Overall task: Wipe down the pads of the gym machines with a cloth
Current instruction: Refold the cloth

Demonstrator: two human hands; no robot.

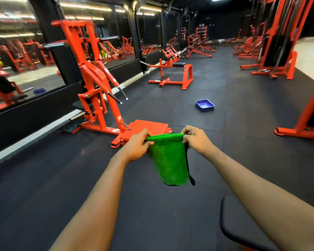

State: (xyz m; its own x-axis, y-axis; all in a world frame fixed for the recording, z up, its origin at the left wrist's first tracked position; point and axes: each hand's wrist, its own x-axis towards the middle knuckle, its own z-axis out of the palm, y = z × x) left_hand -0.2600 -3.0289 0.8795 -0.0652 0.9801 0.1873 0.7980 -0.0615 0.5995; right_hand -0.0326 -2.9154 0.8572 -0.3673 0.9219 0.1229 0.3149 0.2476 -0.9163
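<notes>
Floor (43, 178): dark rubber matting, seams visible, runs from the near edge to the far wall.
- 5 o'clock, nearest: rounded black pad (230, 225), partly hidden under the right forearm.
- 3 o'clock: orange frame foot (301, 131) resting on the matting; the rest is cut off by the edge.
- 12 o'clock, just past the hands: flat orange plate (147, 128), base of a tall orange machine (91, 75) that rises toward 10 o'clock. The machine carries a black upright pad and two angled handles.
- 1 o'clock, mid floor: blue tray (204, 105) alone on the matting, well apart from the machines. Contents unclear.
- 12 o'clock, further on: low orange bench (170, 75) with a small black pad on top.
- 9 to 11 o'clock: mirror wall (16, 60) above a black skirting, reflecting orange equipment and ceiling lights.
- 1 to 2 o'clock, far: tall orange rack (275, 42), more orange machines behind it, and a strip of pale floor (308, 55) at the edge of the matting.

Hands, both stretched forward at centre, raised above the floor:
- Left hand (138, 147): fingers curled, thumb and fingers pinching the top left corner of the cloth (168, 160).
- Right hand (196, 140): fingers curled, pinching the top right corner.
- Cloth: green, doubled over, top edge held taut between the two hands, remainder hanging down freely. Dark trim with a small loop hangs along its right side. It touches no pad or machine.
</notes>
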